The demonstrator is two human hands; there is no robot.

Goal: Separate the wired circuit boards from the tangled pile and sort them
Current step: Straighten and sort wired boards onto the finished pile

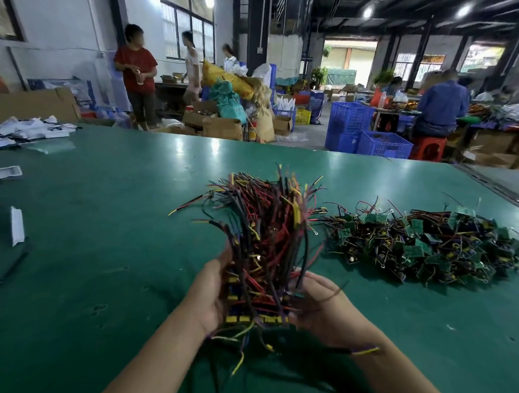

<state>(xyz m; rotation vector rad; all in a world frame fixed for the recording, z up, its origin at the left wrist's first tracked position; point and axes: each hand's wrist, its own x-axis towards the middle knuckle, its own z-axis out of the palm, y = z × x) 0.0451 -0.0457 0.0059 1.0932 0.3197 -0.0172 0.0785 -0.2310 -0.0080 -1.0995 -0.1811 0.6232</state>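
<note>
So the person's got a fat bundle (264,241) of wired circuit boards clamped between both hands, just above the near middle of the green table (107,205). The left hand (211,293) is cupped along the bundle's left side, thumb and fingers wrapped around the stacked boards at the bottom. The right hand (322,305) grips the lower right side, fingers curled in on the boards and a few wires. The red, black and yellow wires fan up and away from the hands, and some loose ends dangle below the wrists.

The tangled pile (431,243) of green boards and wires lies flat on the table to the right, near the bundle but not touching it.

Past the far edge there are blue crates (382,144) on the floor, can't tell what's in them. Cardboard boxes (220,127) sit further left, contents unclear too.
</note>
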